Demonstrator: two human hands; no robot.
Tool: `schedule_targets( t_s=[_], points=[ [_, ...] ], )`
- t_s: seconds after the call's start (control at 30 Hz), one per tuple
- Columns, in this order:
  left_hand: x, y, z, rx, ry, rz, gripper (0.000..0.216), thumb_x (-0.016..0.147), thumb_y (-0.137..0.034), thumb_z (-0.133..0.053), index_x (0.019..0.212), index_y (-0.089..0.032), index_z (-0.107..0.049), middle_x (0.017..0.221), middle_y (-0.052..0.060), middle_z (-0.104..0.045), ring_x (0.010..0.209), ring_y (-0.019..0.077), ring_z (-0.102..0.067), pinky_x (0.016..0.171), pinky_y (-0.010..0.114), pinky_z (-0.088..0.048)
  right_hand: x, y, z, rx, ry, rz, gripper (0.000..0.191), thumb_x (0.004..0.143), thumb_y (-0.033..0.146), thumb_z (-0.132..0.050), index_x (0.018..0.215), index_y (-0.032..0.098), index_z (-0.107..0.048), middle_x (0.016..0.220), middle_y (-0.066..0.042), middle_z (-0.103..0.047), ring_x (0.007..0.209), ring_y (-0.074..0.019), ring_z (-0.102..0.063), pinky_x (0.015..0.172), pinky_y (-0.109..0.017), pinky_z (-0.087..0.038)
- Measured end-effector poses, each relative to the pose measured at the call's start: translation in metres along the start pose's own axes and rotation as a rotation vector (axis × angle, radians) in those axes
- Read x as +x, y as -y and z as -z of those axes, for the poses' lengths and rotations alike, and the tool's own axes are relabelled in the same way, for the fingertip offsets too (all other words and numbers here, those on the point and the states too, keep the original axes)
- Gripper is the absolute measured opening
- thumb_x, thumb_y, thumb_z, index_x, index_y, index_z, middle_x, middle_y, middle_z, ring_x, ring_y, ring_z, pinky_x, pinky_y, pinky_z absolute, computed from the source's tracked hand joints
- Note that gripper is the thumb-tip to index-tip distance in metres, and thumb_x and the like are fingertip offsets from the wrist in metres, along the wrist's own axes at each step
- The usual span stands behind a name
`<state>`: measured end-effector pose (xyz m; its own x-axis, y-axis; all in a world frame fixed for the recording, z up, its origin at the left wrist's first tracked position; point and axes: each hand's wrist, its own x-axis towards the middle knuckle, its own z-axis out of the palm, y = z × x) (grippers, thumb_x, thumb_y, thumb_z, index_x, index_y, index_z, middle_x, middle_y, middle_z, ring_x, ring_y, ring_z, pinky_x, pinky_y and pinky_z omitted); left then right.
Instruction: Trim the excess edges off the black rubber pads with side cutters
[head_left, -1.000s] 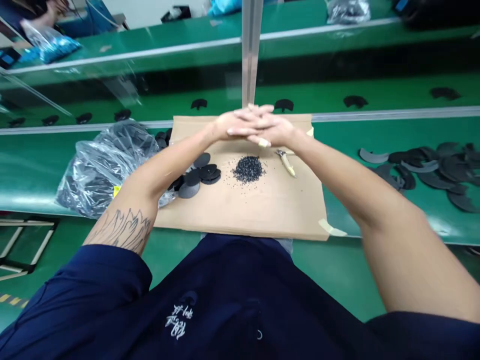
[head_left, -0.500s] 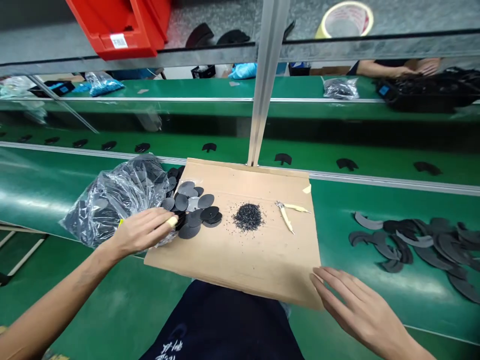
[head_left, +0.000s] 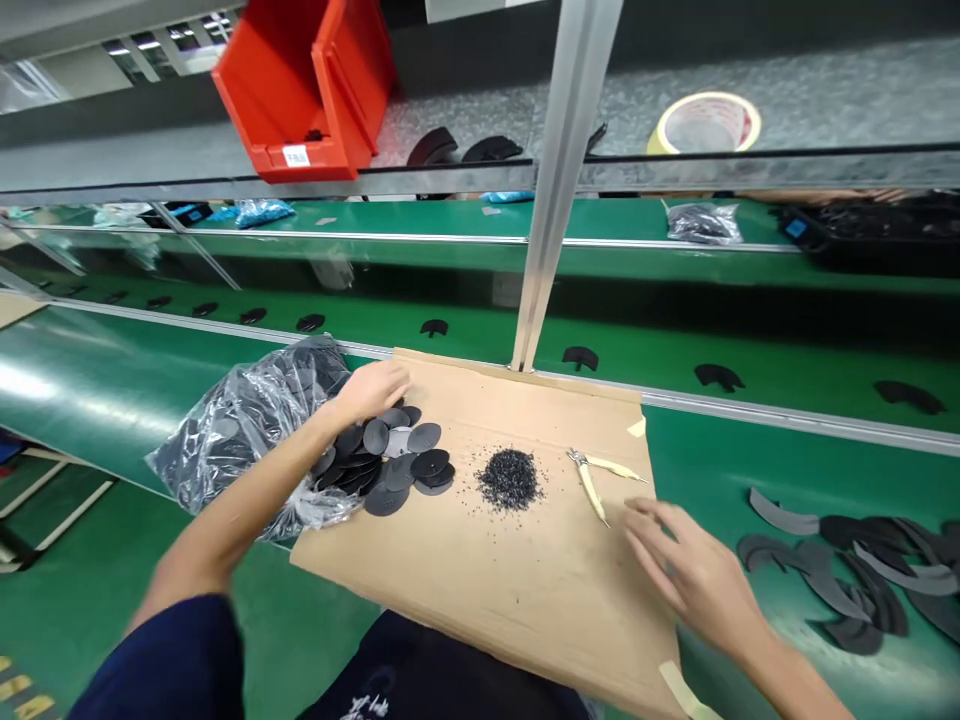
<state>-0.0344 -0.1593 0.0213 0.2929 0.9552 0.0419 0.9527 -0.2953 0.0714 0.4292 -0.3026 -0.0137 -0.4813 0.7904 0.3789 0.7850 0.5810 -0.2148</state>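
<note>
The loose heap of flat black round discs [head_left: 390,458] lies left of centre in the frame, on the left part of a brown corrugated cardboard sheet [head_left: 517,570] that covers the green tabletop [head_left: 720,450] as a work mat. The left hand [head_left: 373,390] rests on the far edge of that heap with its fingers curled down onto the discs; whether it has pinched one up cannot be told. The discs spill from the mouth of a crinkled clear plastic bag [head_left: 247,430] full of more of them, lying just beside the cardboard's left edge, so the supply sits within easy reach of that hand. To the right of the heap, apart from it, sits a small mound of black trimmed granules [head_left: 510,478], and further right a small pair of cream-handled nippers [head_left: 596,480] lies flat. The right hand [head_left: 686,565], blurred, open and empty with fingers spread, hovers near the nippers at the cardboard's right edge without touching them. The near half of the cardboard is bare, giving both hands room. At the lower right of the frame, black crescent-shaped offcuts [head_left: 847,585] lie scattered on the tabletop, well apart from the discs. A silver metal upright post [head_left: 559,190] stands at the cardboard's far edge and limits reach there.
</note>
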Motion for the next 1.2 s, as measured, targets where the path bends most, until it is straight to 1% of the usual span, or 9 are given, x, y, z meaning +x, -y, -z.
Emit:
schedule_targets(
  t_s=[0.2,0.43,0.63,0.7,0.77,0.83,0.97,1.1,1.2],
  points=[
    [0.139,-0.019,-0.025,-0.087,-0.041,0.359,0.035,0.099,-0.037,-0.062,0.128,-0.016,-0.060,0.129,0.011,-0.063,0.113,0.0228,-0.065,0.097,0.045,-0.057,0.087,-0.001,-0.050,0.067,-0.086,-0.019,0.033,0.101,0.027,-0.041,0.099,0.020,-0.073,0.109,-0.015,-0.070,0.097,-0.0282,-0.072,0.075,-0.041,-0.063],
    [0.168,-0.008,-0.036,-0.193,-0.016,0.500,0.036,0.097,-0.035,-0.066,0.126,-0.015,-0.061,0.127,0.010,-0.063,0.114,0.0237,-0.065,0.096,0.045,-0.058,0.064,0.003,-0.067,0.211,-0.137,-0.038,0.025,0.101,0.023,-0.048,0.102,0.018,-0.072,0.110,-0.015,-0.069,0.098,-0.0274,-0.070,0.080,-0.043,-0.061],
    [0.116,-0.010,-0.022,-0.398,-0.084,0.329,0.021,0.088,-0.005,-0.061,0.107,-0.011,-0.066,0.101,0.007,-0.072,0.096,0.0156,-0.070,0.090,0.026,-0.055,0.081,0.022,-0.074,0.269,-0.195,-0.076,0.032,0.101,0.023,-0.051,0.131,0.020,-0.063,0.119,-0.014,-0.066,0.108,-0.0282,-0.067,0.089,-0.045,-0.060],
    [0.074,-0.026,-0.021,-0.534,-0.075,0.233,0.017,0.084,-0.008,-0.066,0.100,-0.013,-0.065,0.094,0.003,-0.072,0.084,0.0105,-0.069,0.080,0.020,-0.054,0.095,0.039,-0.078,0.280,-0.163,-0.058,0.048,0.100,0.030,-0.056,0.147,0.019,-0.050,0.136,-0.019,-0.058,0.116,-0.0309,-0.064,0.091,-0.046,-0.061],
    [0.027,-0.048,-0.025,-0.959,-0.032,0.066,0.017,0.081,-0.015,-0.072,0.095,-0.013,-0.064,0.089,0.003,-0.071,0.077,0.0099,-0.069,0.072,0.019,-0.054,0.107,0.058,-0.083,0.309,-0.082,-0.016,0.065,0.098,0.038,-0.061,0.156,0.020,-0.038,0.151,-0.022,-0.046,0.119,-0.0336,-0.063,0.088,-0.047,-0.062],
    [-0.015,-0.070,-0.033,-1.240,0.069,-0.018,0.022,0.082,-0.028,-0.076,0.094,-0.014,-0.063,0.087,0.003,-0.070,0.075,0.0102,-0.069,0.069,0.018,-0.054,0.114,0.075,-0.089,0.370,-0.006,0.046,0.061,0.100,0.037,-0.057,0.156,0.022,-0.038,0.154,-0.020,-0.045,0.120,-0.0334,-0.064,0.085,-0.046,-0.062],
    [-0.059,-0.083,-0.046,-1.400,0.124,-0.006,0.033,0.086,-0.046,-0.075,0.093,-0.016,-0.063,0.087,0.004,-0.069,0.079,0.0134,-0.071,0.074,0.023,-0.055,0.112,0.091,-0.097,0.615,0.049,0.060,0.036,0.104,0.027,-0.045,0.136,0.023,-0.061,0.124,-0.011,-0.070,0.108,-0.0262,-0.071,0.089,-0.039,-0.060],
    [-0.068,-0.060,-0.048,-1.159,-0.010,0.064,0.027,0.088,-0.041,-0.074,0.084,-0.016,-0.065,0.089,0.006,-0.070,0.085,0.0166,-0.066,0.082,0.029,-0.052,0.101,0.088,-0.093,0.822,0.050,-0.232,0.032,0.102,0.043,-0.052,0.115,0.020,-0.071,0.095,-0.008,-0.076,0.087,-0.0258,-0.073,0.082,-0.039,-0.059],
    [-0.072,-0.049,-0.051,-1.107,-0.001,0.098,0.020,0.085,-0.034,-0.076,0.081,-0.016,-0.068,0.087,0.005,-0.070,0.083,0.0163,-0.063,0.084,0.029,-0.049,0.095,0.084,-0.088,0.967,0.118,-0.416,0.040,0.099,0.054,-0.055,0.099,0.018,-0.071,0.070,-0.004,-0.071,0.069,-0.0229,-0.069,0.072,-0.036,-0.056]
  ],
)
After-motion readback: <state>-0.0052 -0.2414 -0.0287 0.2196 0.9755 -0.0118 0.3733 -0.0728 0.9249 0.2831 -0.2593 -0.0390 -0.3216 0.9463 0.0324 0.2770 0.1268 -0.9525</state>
